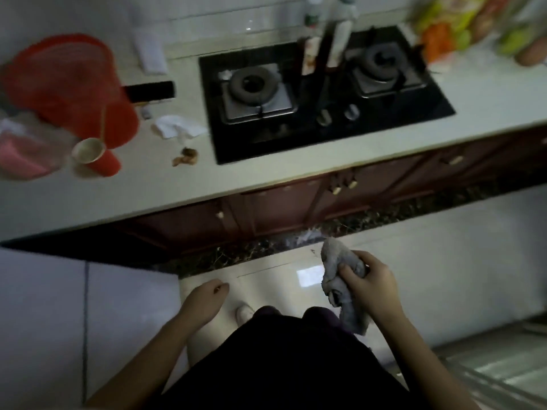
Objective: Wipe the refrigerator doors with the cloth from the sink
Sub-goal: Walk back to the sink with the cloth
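A crumpled grey cloth [340, 279] hangs from my right hand [371, 279], which is closed around its middle, low in the view above the floor. One end of the cloth sticks up past my fingers and the other dangles toward my body. My left hand [205, 297] is loosely curled with nothing in it, down at my left side. No refrigerator and no sink appear in this view.
A pale counter [266, 176] runs across in front of me with a black two-burner gas hob [319, 93]. A red basin [68, 84], a red cup [97, 158] and crumpled paper [177, 127] lie at its left. Dark red cabinet doors [281, 208] are below; the floor [444, 276] is glossy tile.
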### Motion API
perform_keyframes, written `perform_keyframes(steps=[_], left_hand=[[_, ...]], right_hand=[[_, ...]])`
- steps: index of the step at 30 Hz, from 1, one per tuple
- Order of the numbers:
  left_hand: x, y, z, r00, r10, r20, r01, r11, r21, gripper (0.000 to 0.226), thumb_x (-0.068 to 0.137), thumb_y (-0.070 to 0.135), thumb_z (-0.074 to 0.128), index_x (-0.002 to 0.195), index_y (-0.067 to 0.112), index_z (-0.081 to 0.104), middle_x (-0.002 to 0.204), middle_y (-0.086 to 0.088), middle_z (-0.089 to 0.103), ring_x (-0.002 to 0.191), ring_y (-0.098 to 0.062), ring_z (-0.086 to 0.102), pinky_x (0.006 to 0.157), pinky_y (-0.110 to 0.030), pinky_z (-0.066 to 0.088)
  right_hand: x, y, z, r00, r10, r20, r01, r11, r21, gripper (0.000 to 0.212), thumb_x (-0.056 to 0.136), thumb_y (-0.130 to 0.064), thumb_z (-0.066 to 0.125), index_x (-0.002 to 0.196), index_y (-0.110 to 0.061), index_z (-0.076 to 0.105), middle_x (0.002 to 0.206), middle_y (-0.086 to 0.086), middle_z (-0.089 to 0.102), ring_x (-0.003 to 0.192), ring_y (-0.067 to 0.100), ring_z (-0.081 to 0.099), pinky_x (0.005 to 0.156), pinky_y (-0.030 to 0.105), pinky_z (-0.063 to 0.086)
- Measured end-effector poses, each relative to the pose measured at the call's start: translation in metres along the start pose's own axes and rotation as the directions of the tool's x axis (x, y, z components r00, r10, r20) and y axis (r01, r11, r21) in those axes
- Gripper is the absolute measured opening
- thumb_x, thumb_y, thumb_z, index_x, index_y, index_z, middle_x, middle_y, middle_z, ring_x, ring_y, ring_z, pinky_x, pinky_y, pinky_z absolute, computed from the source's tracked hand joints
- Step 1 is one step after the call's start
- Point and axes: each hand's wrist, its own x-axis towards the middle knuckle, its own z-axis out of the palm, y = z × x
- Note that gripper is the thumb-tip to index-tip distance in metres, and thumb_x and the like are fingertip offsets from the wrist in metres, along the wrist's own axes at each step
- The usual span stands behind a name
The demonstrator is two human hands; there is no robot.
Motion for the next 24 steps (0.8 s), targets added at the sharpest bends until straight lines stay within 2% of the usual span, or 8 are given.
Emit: perform_keyframes(steps=[3, 8, 10, 14, 17, 20, 22, 24], left_hand=[[0.011, 0.026, 0.019, 1.0, 0.022, 0.015, -0.023, 0.998, 0.062, 0.033, 0.101, 0.037, 0.048, 0.093, 0.013, 0.069, 0.097, -0.01, 0.07, 0.097, -0.026, 0.065, 0.097, -0.04, 0.053], [0.02, 0.067, 0.062, 0.999, 0.035, 0.0, -0.035, 0.989, 0.141, 0.036, 0.1, 0.034, 0.052, 0.091, 0.002, 0.068, 0.093, -0.019, 0.07, 0.092, -0.032, 0.067, 0.085, -0.038, 0.054], [0.022, 0.085, 0.076, 1.0, 0.027, 0.01, -0.028, 0.983, 0.183, 0.035, 0.099, 0.034, 0.052, 0.091, 0.003, 0.067, 0.092, -0.018, 0.07, 0.089, -0.032, 0.068, 0.074, -0.034, 0.051], [0.034, 0.13, 0.095, 0.998, 0.026, 0.061, -0.042, 0.962, 0.269, 0.035, 0.099, 0.031, 0.053, 0.089, 0.0, 0.066, 0.087, -0.014, 0.069, 0.081, -0.028, 0.067, 0.075, -0.036, 0.051], [0.056, 0.181, 0.11, 0.991, 0.076, 0.114, -0.112, 0.93, 0.351, 0.034, 0.099, 0.031, 0.052, 0.077, 0.005, 0.057, 0.078, -0.008, 0.061, 0.076, -0.024, 0.059, 0.073, -0.036, 0.048], [0.087, 0.249, 0.134, 0.975, 0.12, 0.187, -0.192, 0.877, 0.44, 0.028, 0.101, 0.034, 0.048, 0.08, 0.017, 0.054, 0.08, -0.005, 0.057, 0.076, -0.021, 0.056, 0.068, -0.033, 0.04], [0.114, 0.3, 0.157, 0.961, 0.126, 0.248, -0.236, 0.84, 0.489, 0.033, 0.102, 0.034, 0.047, 0.077, 0.013, 0.054, 0.078, -0.009, 0.056, 0.078, -0.025, 0.057, 0.069, -0.035, 0.038], [0.136, 0.355, 0.19, 0.936, 0.129, 0.328, -0.294, 0.798, 0.525, 0.037, 0.102, 0.034, 0.047, 0.075, 0.01, 0.054, 0.078, -0.011, 0.057, 0.082, -0.03, 0.059, 0.073, -0.037, 0.04]], right_hand=[[-0.013, 0.054, -0.042, 0.988, 0.109, -0.108, -0.102, 0.992, 0.069, 0.019, 0.083, -0.026, 0.078, 0.087, -0.04, 0.066, 0.076, -0.021, 0.071, 0.076, 0.001, 0.067, 0.065, 0.023, 0.047], [-0.024, 0.13, -0.1, 0.938, 0.278, -0.209, -0.258, 0.959, 0.118, 0.021, 0.082, -0.029, 0.08, 0.096, -0.025, 0.065, 0.081, -0.015, 0.069, 0.079, 0.017, 0.067, 0.072, 0.032, 0.046], [-0.023, 0.148, -0.12, 0.926, 0.308, -0.218, -0.28, 0.948, 0.151, 0.02, 0.083, -0.029, 0.08, 0.095, -0.024, 0.065, 0.081, -0.013, 0.069, 0.08, 0.017, 0.067, 0.073, 0.034, 0.048], [-0.008, 0.164, -0.154, 0.908, 0.333, -0.254, -0.272, 0.93, 0.247, 0.017, 0.082, -0.029, 0.079, 0.093, -0.027, 0.065, 0.079, -0.015, 0.071, 0.074, 0.001, 0.066, 0.071, 0.033, 0.051], [0.011, 0.175, -0.177, 0.884, 0.37, -0.287, -0.293, 0.915, 0.277, 0.019, 0.081, -0.032, 0.079, 0.092, -0.032, 0.064, 0.082, -0.024, 0.069, 0.077, -0.004, 0.064, 0.068, 0.029, 0.049], [0.029, 0.185, -0.201, 0.846, 0.405, -0.346, -0.325, 0.907, 0.266, 0.024, 0.079, -0.037, 0.078, 0.09, -0.045, 0.059, 0.086, -0.029, 0.067, 0.08, -0.008, 0.063, 0.067, 0.022, 0.049], [0.039, 0.194, -0.221, 0.828, 0.433, -0.357, -0.368, 0.899, 0.236, 0.026, 0.078, -0.042, 0.076, 0.091, -0.051, 0.056, 0.086, -0.027, 0.068, 0.08, -0.008, 0.063, 0.065, 0.014, 0.044], [0.046, 0.205, -0.243, 0.794, 0.477, -0.377, -0.43, 0.879, 0.206, 0.024, 0.079, -0.046, 0.074, 0.097, -0.046, 0.057, 0.087, -0.019, 0.069, 0.079, -0.002, 0.064, 0.066, 0.018, 0.045]])
